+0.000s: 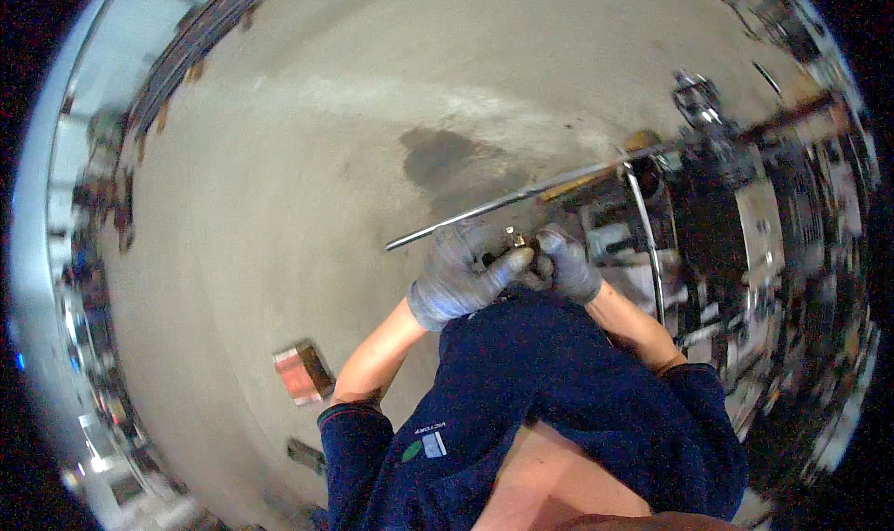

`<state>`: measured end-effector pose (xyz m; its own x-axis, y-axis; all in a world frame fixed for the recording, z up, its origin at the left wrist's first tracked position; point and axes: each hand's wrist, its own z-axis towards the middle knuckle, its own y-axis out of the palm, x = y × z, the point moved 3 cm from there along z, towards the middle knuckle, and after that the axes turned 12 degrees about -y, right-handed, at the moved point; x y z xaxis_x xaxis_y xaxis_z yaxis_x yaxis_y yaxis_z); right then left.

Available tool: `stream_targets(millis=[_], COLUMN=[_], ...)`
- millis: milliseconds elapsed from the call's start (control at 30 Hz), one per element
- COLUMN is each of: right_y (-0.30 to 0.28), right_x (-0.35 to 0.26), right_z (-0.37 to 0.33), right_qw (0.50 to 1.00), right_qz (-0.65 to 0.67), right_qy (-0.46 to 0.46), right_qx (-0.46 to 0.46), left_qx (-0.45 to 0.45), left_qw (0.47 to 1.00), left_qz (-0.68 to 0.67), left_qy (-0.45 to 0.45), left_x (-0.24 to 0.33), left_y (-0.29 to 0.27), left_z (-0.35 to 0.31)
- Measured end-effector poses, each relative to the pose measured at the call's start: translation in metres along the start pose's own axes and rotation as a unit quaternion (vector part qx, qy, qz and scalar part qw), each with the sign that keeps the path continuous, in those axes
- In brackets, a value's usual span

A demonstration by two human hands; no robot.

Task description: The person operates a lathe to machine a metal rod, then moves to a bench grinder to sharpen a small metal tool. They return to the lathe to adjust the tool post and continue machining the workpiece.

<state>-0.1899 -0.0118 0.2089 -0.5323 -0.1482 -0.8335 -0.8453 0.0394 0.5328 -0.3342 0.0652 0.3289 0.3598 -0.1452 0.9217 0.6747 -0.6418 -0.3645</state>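
Note:
In front of my chest, my two hands are close together, both in grey work gloves. A small shiny metal piece (515, 239) shows between them, at the thumb of my left hand (466, 278). The left fingers are bent and closed around it. Beside it, my right hand (568, 265) has its fingers curled inward. What those right fingers hold is hidden and blurred. Just beyond the hands, a long metal bar (503, 200) runs from left to upper right; neither hand visibly grips it.
A cluttered stand of metal parts and tools (736, 242) fills the right side, blurred. A thin upright rod (644, 224) meets the long bar. A red and brown box (303, 374) lies on the concrete floor (261, 205) at left. A dark stain (447, 163) marks the floor ahead.

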Motion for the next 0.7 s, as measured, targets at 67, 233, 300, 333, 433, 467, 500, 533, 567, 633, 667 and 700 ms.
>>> stream_targets(millis=[67,233,300,333,433,467,500,533,567,633,667,700], right_y=[0.011,0.032,0.041,0.044,0.061,0.068,0.078,0.09,0.105,0.14,0.158,0.176], right_x=[0.003,0.025,0.031,0.036,0.061,0.068,0.068,0.071,0.075,0.087,0.096,0.107], right_z=[0.026,0.061,0.075,0.08,0.09,0.089,0.096,0.101,0.105,0.108,0.112,0.116], right_qw=[0.997,0.984,0.971,0.962,0.965,0.962,0.952,0.94,0.931,0.913,0.904,0.896], right_qz=[-0.029,0.007,-0.017,-0.031,-0.03,-0.031,-0.04,-0.048,-0.041,-0.027,-0.029,-0.03], right_qy=[0.037,0.149,0.154,0.153,0.16,0.164,0.163,0.162,0.185,0.229,0.241,0.251], right_qx=[-0.067,-0.095,-0.184,-0.223,-0.205,-0.215,-0.256,-0.296,-0.311,-0.337,-0.351,-0.364], left_qx=[0.069,0.14,0.189,0.211,0.272,0.292,0.311,0.328,0.345,0.393,0.413,0.429], left_qw=[0.996,0.984,0.968,0.96,0.923,0.906,0.902,0.898,0.894,0.87,0.858,0.86], left_qz=[0.057,-0.045,-0.06,-0.076,-0.172,-0.212,-0.2,-0.188,-0.175,-0.211,-0.227,-0.19], left_qy=[-0.017,-0.101,-0.151,-0.169,-0.212,-0.221,-0.223,-0.224,-0.226,-0.212,-0.202,-0.202], left_x=[-0.012,-0.013,-0.012,-0.011,-0.024,-0.03,-0.033,-0.039,-0.044,-0.057,-0.064,-0.072], left_y=[-0.018,-0.044,-0.048,-0.049,-0.049,-0.052,-0.06,-0.067,-0.075,-0.086,-0.094,-0.105], left_z=[-0.009,-0.032,-0.045,-0.05,-0.069,-0.079,-0.089,-0.1,-0.112,-0.139,-0.152,-0.167])
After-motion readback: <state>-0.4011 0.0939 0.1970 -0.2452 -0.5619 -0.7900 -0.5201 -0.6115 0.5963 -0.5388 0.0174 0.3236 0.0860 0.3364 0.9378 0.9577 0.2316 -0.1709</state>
